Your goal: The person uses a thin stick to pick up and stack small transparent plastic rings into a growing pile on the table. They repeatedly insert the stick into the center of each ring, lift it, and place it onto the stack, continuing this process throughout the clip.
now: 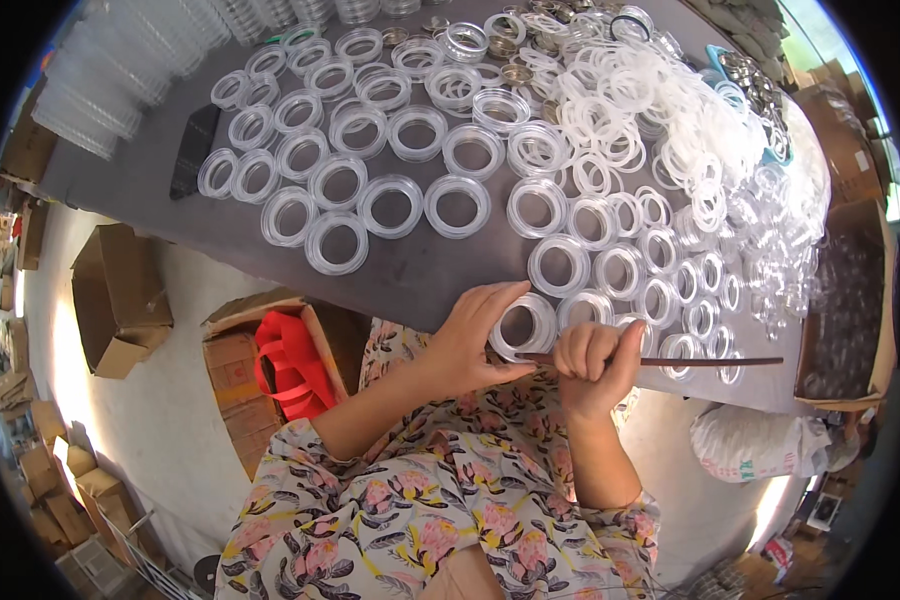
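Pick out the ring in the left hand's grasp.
The clear ring between thumb and fingers of the left hand; the brown stick in the right hand meets its lower rim. The other rings lie outside that grasp.

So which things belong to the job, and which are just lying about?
Likely part of the job: clear plastic ring in the left hand; thin brown stick in the right hand; other clear rings; white flat rings.

Likely just lying about: red fabric; cardboard boxes; white sack.
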`<state>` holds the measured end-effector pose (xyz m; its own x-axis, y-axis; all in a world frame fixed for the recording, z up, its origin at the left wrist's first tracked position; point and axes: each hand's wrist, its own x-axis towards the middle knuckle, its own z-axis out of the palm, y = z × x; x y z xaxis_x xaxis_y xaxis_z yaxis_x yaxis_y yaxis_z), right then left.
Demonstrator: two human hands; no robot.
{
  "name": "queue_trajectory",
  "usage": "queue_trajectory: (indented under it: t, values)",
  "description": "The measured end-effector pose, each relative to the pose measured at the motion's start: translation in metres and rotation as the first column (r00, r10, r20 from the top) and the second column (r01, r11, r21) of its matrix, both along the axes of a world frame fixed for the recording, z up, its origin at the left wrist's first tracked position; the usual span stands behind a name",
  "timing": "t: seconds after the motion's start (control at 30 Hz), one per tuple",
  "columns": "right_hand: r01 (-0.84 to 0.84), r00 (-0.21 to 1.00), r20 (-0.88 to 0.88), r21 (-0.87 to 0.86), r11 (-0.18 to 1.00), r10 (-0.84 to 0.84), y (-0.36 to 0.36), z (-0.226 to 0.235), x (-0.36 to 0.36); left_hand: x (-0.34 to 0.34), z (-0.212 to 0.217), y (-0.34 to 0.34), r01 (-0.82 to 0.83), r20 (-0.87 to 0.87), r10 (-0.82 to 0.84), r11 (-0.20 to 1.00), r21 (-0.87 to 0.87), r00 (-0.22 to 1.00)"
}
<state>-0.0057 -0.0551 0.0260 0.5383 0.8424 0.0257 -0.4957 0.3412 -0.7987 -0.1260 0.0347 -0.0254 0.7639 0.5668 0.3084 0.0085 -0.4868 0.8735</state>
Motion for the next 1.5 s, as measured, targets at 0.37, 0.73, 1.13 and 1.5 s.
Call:
queue_trajectory:
  t: [0.37,0.73,1.13,1.5]
  values:
    - [0.160,0.950,0.258,0.082,0.984,-0.176,0.016,0.004,0.008,0.001,-0.001,0.003,-0.034,0.069,0.034,0.999,-0.004,0.997]
    - [0.036,0.994,0.101,0.123,0.992,-0.048,0.043,-0.007,-0.004,0.003,-0.006,0.001,-0.081,0.079,0.077,0.996,0.038,0.994]
    - [0.017,0.965,0.260,0.038,0.999,-0.026,0.004,0.001,0.002,0.002,-0.005,0.001,-0.097,0.044,0.095,0.994,0.043,0.995]
    - [-0.012,0.915,0.399,-0.115,0.993,0.058,0.043,0.009,0.018,0.001,-0.003,-0.001,-0.097,0.020,0.097,0.995,-0.021,0.995]
